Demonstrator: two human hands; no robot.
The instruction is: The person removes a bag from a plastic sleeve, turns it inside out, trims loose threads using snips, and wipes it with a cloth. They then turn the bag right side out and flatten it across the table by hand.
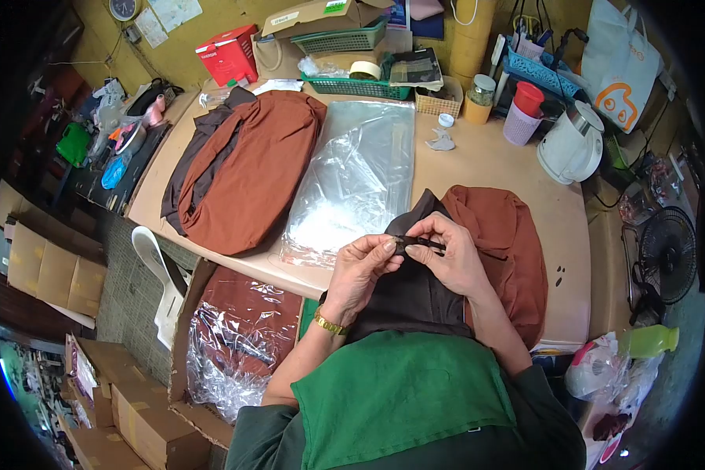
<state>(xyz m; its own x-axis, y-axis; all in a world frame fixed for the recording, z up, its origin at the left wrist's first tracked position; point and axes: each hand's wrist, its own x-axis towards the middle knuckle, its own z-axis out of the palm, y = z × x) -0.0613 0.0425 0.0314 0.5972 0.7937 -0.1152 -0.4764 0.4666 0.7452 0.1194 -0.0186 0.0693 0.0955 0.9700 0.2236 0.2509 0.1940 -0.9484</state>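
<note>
My left hand (368, 257) and my right hand (449, 254) meet over the table's near edge, fingertips pinched. Between them is a small dark strap-like piece (400, 246); its exact kind is too small to tell. My left thumb and forefinger grip one end, while the right fingers close on the other. Directly beneath lies dark brown cloth (403, 301), spread toward my body. Rust-brown folded fabric (505, 235) lies beside it on the right, partly under my right forearm. A gold watch (330, 322) circles my left wrist.
Clear plastic bags (360, 172) lie mid-table, beside another brown garment (251, 168). Green baskets (352, 84), a jar (479, 95), a red cup (529, 97) and a white kettle (572, 145) stand behind. An open carton (182, 368) holding plastic-wrapped brown goods is at lower left.
</note>
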